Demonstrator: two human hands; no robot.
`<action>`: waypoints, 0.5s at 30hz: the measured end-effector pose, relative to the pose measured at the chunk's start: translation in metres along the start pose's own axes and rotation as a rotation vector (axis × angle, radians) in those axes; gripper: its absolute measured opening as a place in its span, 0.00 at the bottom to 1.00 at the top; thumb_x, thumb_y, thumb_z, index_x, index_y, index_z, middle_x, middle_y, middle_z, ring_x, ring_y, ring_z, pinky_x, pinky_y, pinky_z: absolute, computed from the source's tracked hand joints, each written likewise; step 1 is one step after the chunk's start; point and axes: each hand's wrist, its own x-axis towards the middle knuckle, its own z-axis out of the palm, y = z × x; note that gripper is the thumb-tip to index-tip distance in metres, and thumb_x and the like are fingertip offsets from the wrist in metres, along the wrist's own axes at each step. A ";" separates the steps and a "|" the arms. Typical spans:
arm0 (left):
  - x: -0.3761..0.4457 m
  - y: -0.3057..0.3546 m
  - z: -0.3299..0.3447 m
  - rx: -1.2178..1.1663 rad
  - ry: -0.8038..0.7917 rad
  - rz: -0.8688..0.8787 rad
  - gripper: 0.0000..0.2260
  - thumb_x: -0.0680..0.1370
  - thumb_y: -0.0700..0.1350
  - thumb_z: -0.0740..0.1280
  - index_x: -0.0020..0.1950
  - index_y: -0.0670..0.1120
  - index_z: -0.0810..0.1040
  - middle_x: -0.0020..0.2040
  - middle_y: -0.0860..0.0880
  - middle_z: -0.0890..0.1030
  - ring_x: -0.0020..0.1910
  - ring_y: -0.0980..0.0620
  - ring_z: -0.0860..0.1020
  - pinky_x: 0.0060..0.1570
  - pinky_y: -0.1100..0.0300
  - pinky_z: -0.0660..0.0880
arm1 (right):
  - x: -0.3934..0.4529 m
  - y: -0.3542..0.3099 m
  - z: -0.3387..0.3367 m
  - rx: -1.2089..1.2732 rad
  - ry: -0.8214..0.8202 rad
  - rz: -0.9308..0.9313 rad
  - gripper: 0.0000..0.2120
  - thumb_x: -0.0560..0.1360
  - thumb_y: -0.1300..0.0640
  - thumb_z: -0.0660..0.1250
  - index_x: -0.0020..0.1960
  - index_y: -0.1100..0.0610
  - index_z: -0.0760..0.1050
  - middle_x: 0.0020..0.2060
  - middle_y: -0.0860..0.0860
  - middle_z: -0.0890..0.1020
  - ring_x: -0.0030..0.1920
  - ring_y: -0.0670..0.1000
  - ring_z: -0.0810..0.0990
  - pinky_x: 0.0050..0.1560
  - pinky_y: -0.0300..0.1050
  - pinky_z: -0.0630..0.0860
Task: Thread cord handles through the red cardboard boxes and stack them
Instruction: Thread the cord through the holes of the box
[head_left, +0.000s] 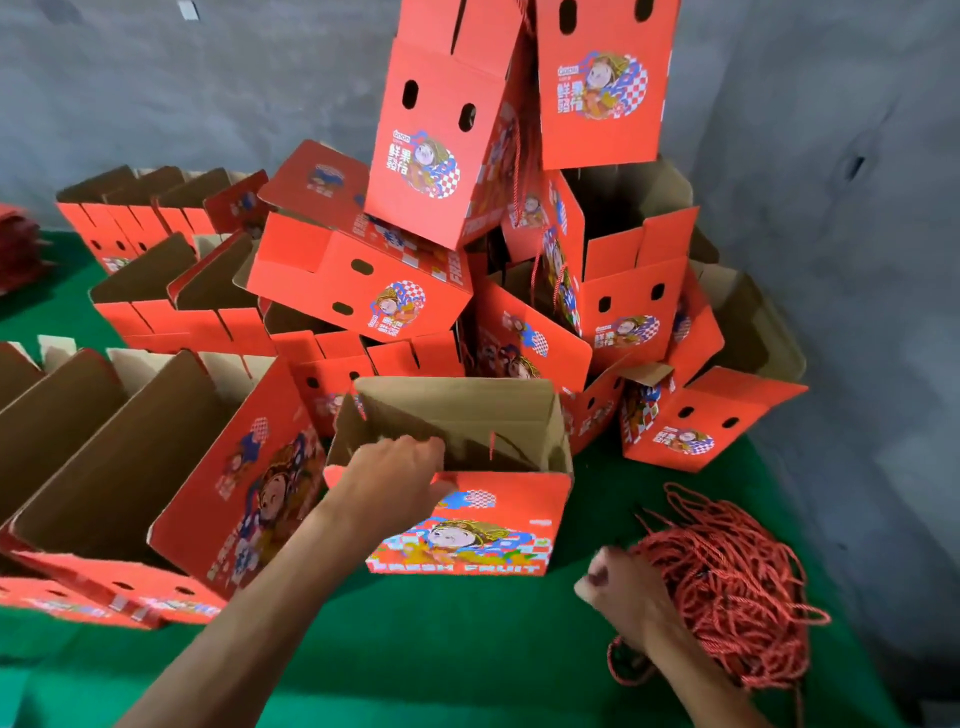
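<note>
Left hand (402, 467) grips the near rim of an open red box (467, 525) standing on the green desk (415, 649), fingers curled over the edge into the brown inside while the thumb sits on the printed front. Right hand (618, 584) is bunched at the near edge of a heap of red cords (727, 597) lying just right of that box; its fingers look closed among the strands, though whether they have singled out one cord cannot be told. A short red strand already hangs inside the box, against its far wall.

Behind the box rises a loose, tilted pile of finished boxes (519, 234), several with cords dangling, leaning against a grey wall (831, 156). To the left, rows of open boxes (130, 441) wait with their flaps up.

The step in hand seems to be fetching the next cord. To do it well, draw a single strand free of the tangle by its end, lifting slowly so the neighbours fall away. Keep the box steady with the left grip, its holes turned toward the working hand, and feed the tip from outside inward. The pile looks unsteady, so add to it low and gently.
</note>
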 end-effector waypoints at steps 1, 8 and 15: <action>0.001 0.004 0.000 -0.007 0.000 0.021 0.15 0.81 0.61 0.64 0.59 0.51 0.75 0.56 0.47 0.83 0.58 0.41 0.81 0.52 0.49 0.76 | 0.002 -0.008 -0.004 0.119 0.056 0.012 0.13 0.70 0.49 0.70 0.33 0.55 0.73 0.27 0.49 0.78 0.31 0.48 0.75 0.36 0.47 0.71; 0.026 0.023 -0.004 -0.475 -0.327 0.228 0.11 0.77 0.55 0.66 0.57 0.54 0.79 0.47 0.56 0.82 0.51 0.51 0.82 0.54 0.55 0.77 | -0.003 -0.054 -0.010 0.798 0.268 -0.038 0.03 0.78 0.57 0.74 0.46 0.52 0.82 0.37 0.45 0.87 0.37 0.45 0.85 0.39 0.33 0.77; 0.047 0.039 0.012 -0.929 -0.617 -0.045 0.33 0.69 0.82 0.57 0.66 0.66 0.76 0.60 0.60 0.82 0.56 0.54 0.84 0.43 0.54 0.84 | -0.005 -0.065 -0.002 0.874 0.178 -0.038 0.07 0.81 0.61 0.69 0.55 0.54 0.84 0.39 0.46 0.88 0.42 0.42 0.87 0.46 0.28 0.77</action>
